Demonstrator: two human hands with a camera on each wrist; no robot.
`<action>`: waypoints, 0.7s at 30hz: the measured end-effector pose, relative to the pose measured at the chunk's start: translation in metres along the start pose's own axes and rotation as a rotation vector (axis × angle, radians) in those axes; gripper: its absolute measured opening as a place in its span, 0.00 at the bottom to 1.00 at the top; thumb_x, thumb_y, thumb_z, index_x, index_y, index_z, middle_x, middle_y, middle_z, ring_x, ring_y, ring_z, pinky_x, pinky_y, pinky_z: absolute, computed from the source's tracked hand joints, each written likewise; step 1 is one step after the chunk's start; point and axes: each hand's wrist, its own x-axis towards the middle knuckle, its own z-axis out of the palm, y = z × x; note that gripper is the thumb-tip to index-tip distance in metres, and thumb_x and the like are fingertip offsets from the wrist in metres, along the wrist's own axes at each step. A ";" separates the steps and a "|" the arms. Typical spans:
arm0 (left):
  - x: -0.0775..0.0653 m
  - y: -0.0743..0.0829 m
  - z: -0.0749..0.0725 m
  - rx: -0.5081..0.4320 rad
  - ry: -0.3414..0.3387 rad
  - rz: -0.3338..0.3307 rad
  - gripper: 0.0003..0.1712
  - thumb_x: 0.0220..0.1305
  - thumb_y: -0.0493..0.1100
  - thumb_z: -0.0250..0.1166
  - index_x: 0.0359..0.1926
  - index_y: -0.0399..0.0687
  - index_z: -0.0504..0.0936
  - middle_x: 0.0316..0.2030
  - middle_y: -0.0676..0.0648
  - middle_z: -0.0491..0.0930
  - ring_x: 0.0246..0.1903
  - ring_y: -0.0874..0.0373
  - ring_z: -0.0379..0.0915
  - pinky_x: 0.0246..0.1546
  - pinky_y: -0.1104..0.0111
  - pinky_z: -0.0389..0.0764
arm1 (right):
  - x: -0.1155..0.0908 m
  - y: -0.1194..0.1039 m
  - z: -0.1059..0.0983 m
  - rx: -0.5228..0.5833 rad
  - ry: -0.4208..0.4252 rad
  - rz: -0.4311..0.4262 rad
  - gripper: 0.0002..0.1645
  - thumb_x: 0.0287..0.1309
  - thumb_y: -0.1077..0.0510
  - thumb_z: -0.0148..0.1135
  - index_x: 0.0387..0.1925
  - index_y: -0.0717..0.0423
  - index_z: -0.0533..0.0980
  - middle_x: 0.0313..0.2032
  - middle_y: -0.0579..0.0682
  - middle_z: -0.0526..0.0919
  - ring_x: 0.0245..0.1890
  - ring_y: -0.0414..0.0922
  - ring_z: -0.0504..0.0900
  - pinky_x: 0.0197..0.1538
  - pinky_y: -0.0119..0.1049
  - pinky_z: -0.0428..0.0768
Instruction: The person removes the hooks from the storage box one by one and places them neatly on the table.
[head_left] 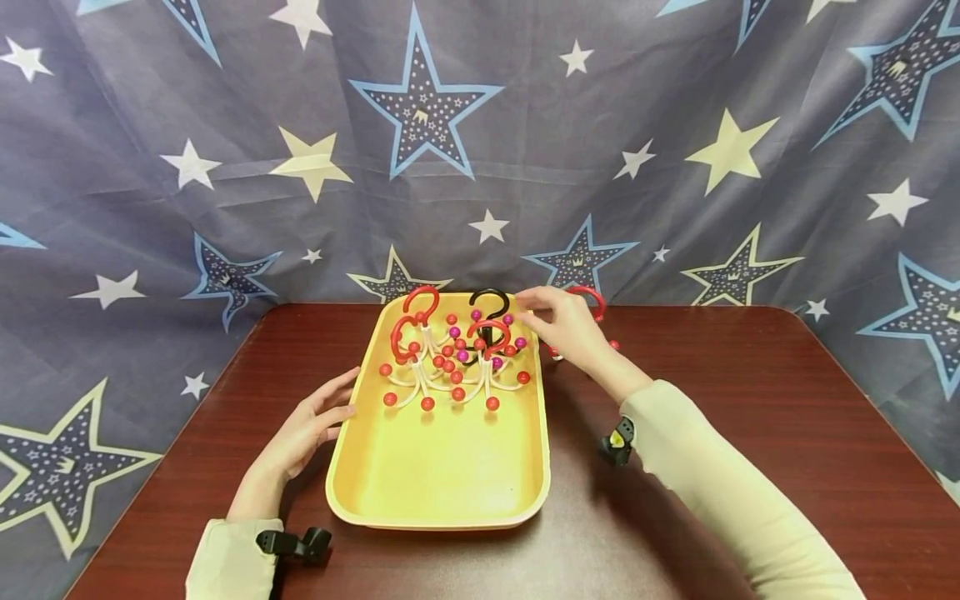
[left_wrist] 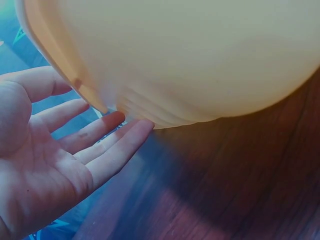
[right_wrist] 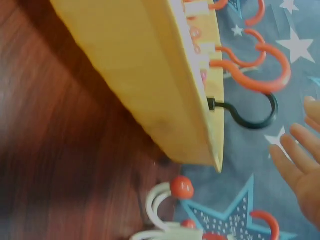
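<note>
Fingers of the right hand point(head_left: 567, 325) are parted and slightly bent near the tray's far right corner, just above the middle of the head view, and the right wrist view shows nothing between them. The black-hooked piece point(head_left: 487, 335) is nearest, standing inside the yellow tray point(head_left: 438, 475), its hook apart from the fingertips. Three red-hooked pieces crowd around it in the tray's upper half: a back-left one point(head_left: 426, 332), a front-left one point(head_left: 418, 375) and a front-right one point(head_left: 487, 373) whose hook overlaps the black stem from this angle. A fifth, outer piece point(head_left: 602, 307) stands on the worktop point(head_left: 720, 400) to the right of the tray, partly hidden by the right hand. At the left of the tray, the left hand point(head_left: 307, 429) keeps its fingers extended, tips at the outer wall in the left wrist view; light, even contact there should be enough to steady the tray without tilting it. Good handling would probably mean pinching a hook or stem rather than the ball-tipped arms, lifting straight up so that those arms do not snag, and using the bare lower half of the tray for room.
</note>
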 end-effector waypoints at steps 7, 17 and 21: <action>0.000 -0.001 -0.001 0.005 -0.001 -0.004 0.36 0.64 0.40 0.55 0.70 0.48 0.50 0.63 0.31 0.58 0.45 0.62 0.76 0.41 0.65 0.79 | 0.001 -0.005 0.020 -0.011 -0.103 0.045 0.21 0.52 0.55 0.64 0.48 0.58 0.77 0.43 0.52 0.83 0.44 0.46 0.81 0.46 0.42 0.78; 0.000 -0.001 -0.001 0.002 -0.007 0.001 0.36 0.64 0.41 0.55 0.70 0.48 0.50 0.62 0.31 0.58 0.45 0.61 0.76 0.41 0.66 0.79 | 0.002 -0.008 0.036 -0.025 -0.101 0.001 0.13 0.55 0.60 0.61 0.44 0.55 0.79 0.40 0.49 0.84 0.38 0.43 0.82 0.40 0.36 0.79; 0.000 -0.001 -0.002 -0.004 -0.009 0.002 0.36 0.64 0.40 0.54 0.70 0.48 0.50 0.62 0.31 0.58 0.45 0.61 0.76 0.41 0.66 0.79 | 0.002 -0.009 0.039 -0.023 -0.094 -0.018 0.11 0.55 0.60 0.60 0.42 0.53 0.80 0.38 0.49 0.84 0.37 0.41 0.82 0.40 0.36 0.78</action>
